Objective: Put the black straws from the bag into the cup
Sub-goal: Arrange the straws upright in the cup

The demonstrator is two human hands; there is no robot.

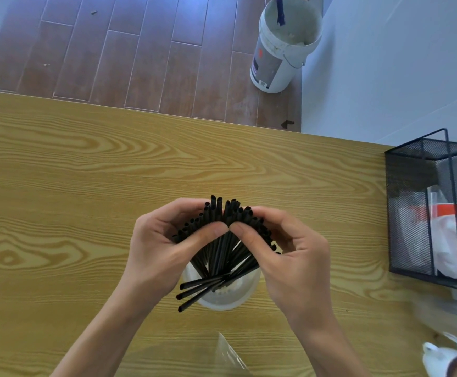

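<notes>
Straws stand fanned in the white cup near the table's front edge; left hand and right hand both grip their tops, thumbs touching. Three straws lean out leftward.

Bright even daylight, soft shadows, wide-angle bending at edges, slight softness
</notes>
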